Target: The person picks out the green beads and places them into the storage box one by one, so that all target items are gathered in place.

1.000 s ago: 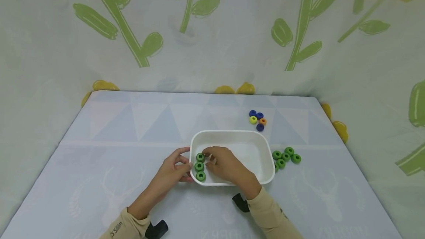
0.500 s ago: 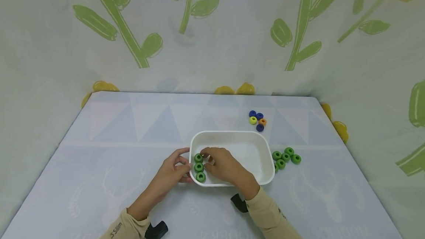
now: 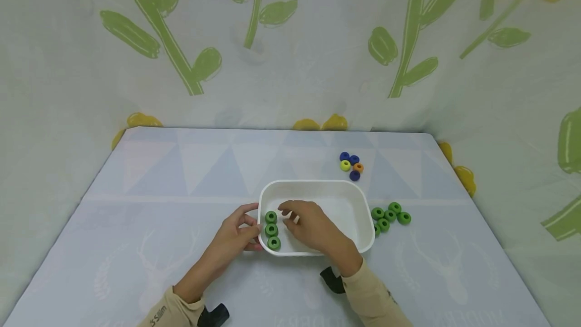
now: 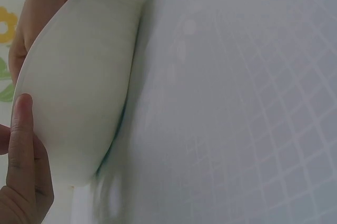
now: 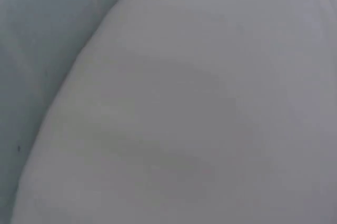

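In the head view, a white rectangular tray (image 3: 338, 216) stands on the table with three green beads (image 3: 271, 230) lined up along its left end. My left hand (image 3: 233, 230) holds that end, thumb at the rim; the left wrist view shows fingers (image 4: 22, 134) lying on the outer wall. Over the tray's inside, my right hand (image 3: 310, 223) hovers just right of the bead row, fingers loosely bent with nothing between them. The right wrist view is filled by the tray's pale wall (image 5: 184, 103), with no fingers showing.
Several loose green beads (image 3: 390, 216) lie against and beyond the tray's right side. Behind the tray sits a small group of blue, yellow and orange beads (image 3: 345, 165). The patterned table (image 3: 150, 206) meets a flower-printed curtain (image 3: 317, 64) at its far edge.
The upper two green beads shifted slightly left toward the tray's end. My right hand moved in beside them, then drew back a little to the right. The left hand stayed on the tray.
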Tool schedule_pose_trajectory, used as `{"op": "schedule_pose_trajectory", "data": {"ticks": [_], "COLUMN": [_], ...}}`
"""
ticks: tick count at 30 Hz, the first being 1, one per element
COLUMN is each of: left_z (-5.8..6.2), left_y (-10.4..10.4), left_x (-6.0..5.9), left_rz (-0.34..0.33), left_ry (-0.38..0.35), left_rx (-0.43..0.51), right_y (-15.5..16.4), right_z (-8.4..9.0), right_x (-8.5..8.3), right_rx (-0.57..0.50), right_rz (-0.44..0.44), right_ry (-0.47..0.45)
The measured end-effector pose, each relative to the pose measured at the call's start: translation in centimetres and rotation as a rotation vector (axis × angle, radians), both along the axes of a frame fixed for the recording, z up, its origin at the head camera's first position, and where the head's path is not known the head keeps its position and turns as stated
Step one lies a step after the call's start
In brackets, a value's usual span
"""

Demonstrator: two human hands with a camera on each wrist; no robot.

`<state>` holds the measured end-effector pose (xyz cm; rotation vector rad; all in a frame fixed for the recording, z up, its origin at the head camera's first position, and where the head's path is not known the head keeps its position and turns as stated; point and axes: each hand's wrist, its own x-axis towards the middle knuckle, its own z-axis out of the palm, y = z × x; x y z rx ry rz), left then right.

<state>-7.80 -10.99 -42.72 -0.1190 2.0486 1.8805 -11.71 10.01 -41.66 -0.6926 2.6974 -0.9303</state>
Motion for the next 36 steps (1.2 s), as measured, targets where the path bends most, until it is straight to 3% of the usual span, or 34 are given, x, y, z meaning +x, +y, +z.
{"op": "schedule_pose_trajectory", "data": {"ticks": [9,15,19,25,28,36], "left_z": [0.1,-0.1,-0.3,-0.1,-0.1,0.0], "left_y": [-0.1,0.1,0.3,0.4,0.4,0.4], "left_x": [0.1,0.1,0.2,0.3,0.3,0.2], "left_rz": [-0.002,0.014,0.029,0.037,0.047,0.028], "left_ry": [0.001,-0.007,-0.018,-0.004,-0.002,0.001], "left_rx": [0.007,0.006,0.014,0.004,0.003,0.006], "right_y": [3.0,6.4,9.2,13.6,15.4,19.6], "right_z": [2.1,3.0,2.8,2.3,1.7,0.1], "right_x": [0.9,1.4,1.5,1.7,1.9,2.4], "right_rx": [-0.058,-0.096,-0.133,-0.196,-0.205,-0.319], "right_rz": [-0.058,-0.15,-0.248,-0.471,-0.559,-0.743], "right_ry": [0.113,0.176,0.279,0.439,0.425,0.272]}}
